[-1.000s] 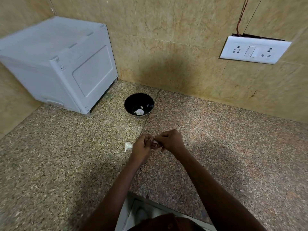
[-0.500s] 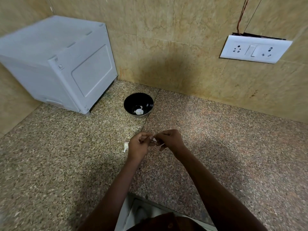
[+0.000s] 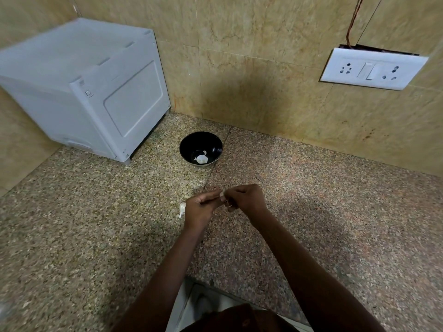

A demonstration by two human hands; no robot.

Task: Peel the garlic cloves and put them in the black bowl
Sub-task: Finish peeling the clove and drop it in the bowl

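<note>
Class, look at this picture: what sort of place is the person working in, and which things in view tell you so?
Most likely a home kitchen. A speckled stone counter meets a tiled wall with a socket plate, a grey appliance stands in the corner, and both hands work a garlic clove near a black bowl.

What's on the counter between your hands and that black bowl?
Nothing: in the head view, bare speckled counter runs from the left hand and right hand to the black bowl.

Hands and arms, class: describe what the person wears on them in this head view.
Both forearms are bare up to where they leave the frame; no sleeves, watch or gloves show. The right hand may carry a ring on one finger, too small to confirm. The left hand shows no jewellery.
</note>
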